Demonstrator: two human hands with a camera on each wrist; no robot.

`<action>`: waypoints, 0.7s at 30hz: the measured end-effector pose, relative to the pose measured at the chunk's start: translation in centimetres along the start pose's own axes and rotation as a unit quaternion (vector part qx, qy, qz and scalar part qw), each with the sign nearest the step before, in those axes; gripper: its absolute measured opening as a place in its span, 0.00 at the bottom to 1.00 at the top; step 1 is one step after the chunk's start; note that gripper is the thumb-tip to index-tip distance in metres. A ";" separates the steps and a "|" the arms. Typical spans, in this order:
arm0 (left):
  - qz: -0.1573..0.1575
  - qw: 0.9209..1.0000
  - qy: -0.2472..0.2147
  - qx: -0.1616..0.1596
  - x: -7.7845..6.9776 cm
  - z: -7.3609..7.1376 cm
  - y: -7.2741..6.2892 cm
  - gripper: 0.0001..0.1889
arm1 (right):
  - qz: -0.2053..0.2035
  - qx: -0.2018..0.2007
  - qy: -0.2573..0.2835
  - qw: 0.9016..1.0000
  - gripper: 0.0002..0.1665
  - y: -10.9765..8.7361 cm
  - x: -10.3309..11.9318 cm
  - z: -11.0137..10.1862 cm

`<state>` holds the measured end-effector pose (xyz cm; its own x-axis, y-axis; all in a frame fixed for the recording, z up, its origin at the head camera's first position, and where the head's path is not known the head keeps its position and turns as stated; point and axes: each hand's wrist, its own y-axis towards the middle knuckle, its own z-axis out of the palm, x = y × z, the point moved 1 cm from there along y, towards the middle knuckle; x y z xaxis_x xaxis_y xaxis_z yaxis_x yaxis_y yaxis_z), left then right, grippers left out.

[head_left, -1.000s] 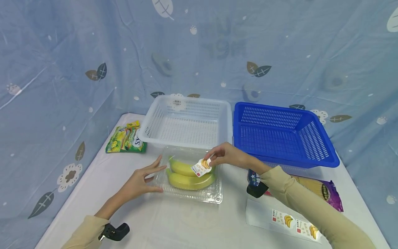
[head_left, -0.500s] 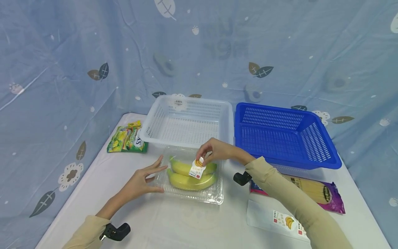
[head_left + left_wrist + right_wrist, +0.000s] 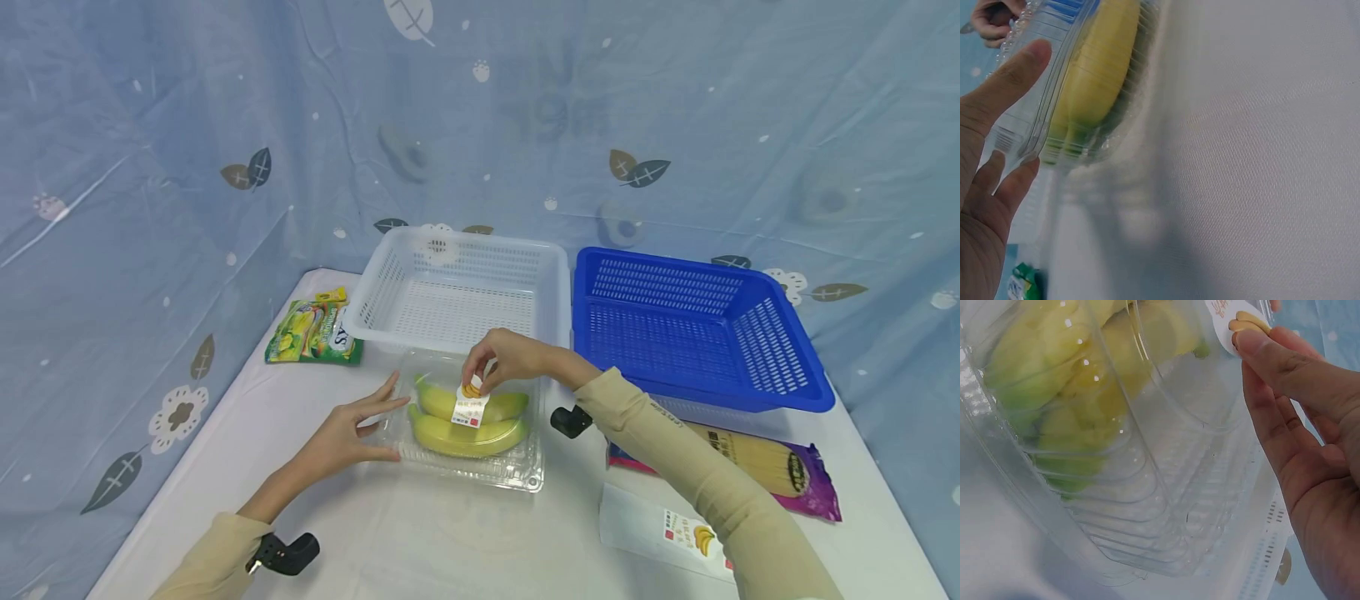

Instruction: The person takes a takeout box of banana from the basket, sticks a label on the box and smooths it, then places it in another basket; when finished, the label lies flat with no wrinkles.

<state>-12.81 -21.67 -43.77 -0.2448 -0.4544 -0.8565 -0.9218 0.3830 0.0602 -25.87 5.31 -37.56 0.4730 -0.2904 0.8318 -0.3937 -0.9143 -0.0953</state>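
In the head view a clear plastic clamshell box (image 3: 517, 479) with two yellow bananas (image 3: 468, 437) inside lies on the white table. My left hand (image 3: 352, 429) holds the left end of this box, thumb near the front corner and fingers spread along the side. Between right thumb and fingers I pinch a white banana sticker (image 3: 468, 412) by its top. The right hand (image 3: 506, 358) is above the lid, and the sticker hangs over the bananas. Whether its lower edge touches the plastic I cannot tell. The right wrist view shows the sticker (image 3: 1221, 322) beside the lid.
Behind the box stand a white basket (image 3: 360, 329) and a blue basket (image 3: 813, 367). A green snack bag (image 3: 307, 333) lies at left. To the right are a purple noodle packet (image 3: 813, 483) and a backing sheet (image 3: 633, 521) with banana stickers, partly under the right sleeve.
The right hand has moved left over the lid with the sticker, which now hangs more upright. My left hand keeps its place on the box.
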 end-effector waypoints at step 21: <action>0.007 1.000 0.001 0.005 -0.3 0.1 0.0 0.41 | -0.035 -0.099 -0.125 0.986 0.19 -1.0 0.5 1.5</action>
<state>-12.77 -21.47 -43.54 -0.2585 -0.4510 -0.8543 -0.9152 0.3973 0.0672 -24.07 5.66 -37.80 0.6749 -0.3121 0.6687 -0.4881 -0.8684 0.0874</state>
